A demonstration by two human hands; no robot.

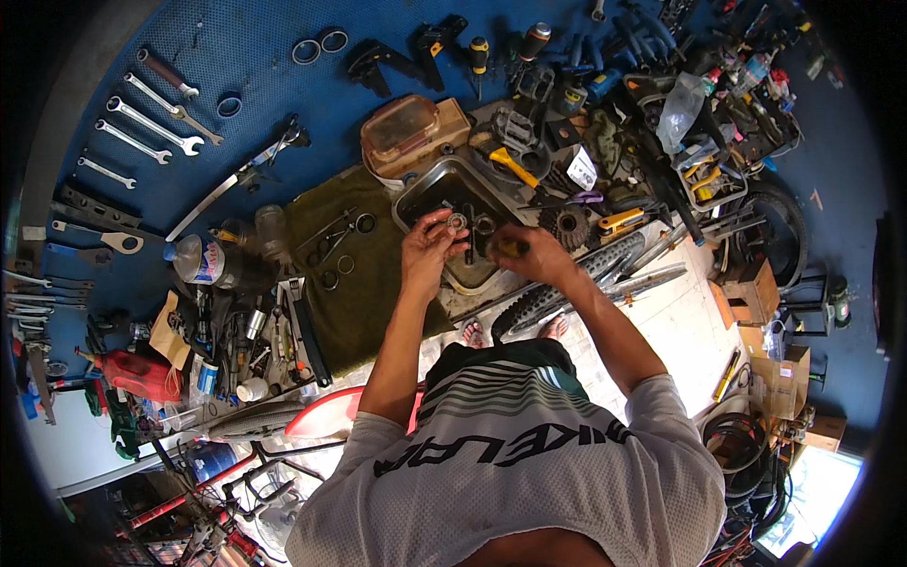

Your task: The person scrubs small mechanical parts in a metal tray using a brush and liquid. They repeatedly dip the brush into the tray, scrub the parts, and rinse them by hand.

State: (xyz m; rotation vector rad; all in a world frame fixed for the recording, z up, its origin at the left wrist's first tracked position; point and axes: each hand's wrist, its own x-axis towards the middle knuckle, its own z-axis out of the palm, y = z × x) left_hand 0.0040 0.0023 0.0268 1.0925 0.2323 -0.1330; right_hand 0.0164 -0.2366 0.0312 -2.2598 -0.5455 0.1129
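My left hand (425, 255) pinches a small ring-shaped bearing (457, 221) between thumb and fingers, above a metal tray (414, 186). Curled around a dark handled tool (513, 247) with a yellowish part is my right hand (544, 254), over the tray's right side; its working end is blurred and I cannot tell what it is. Dark liquid and a few metal parts lie in the tray, among them a round part (485, 225). On the olive cloth (368, 312) to the left rest several metal rings (346, 265) and thin tools.
Behind the tray stands a lidded container (401, 127). A yellow-handled tool (514, 167), a cassette sprocket (568, 222) and a yellow folding tool (621, 221) lie to its right. A knobby tire (538, 305) crosses the bench's front edge. Wrenches (154, 126) hang on the blue pegboard.
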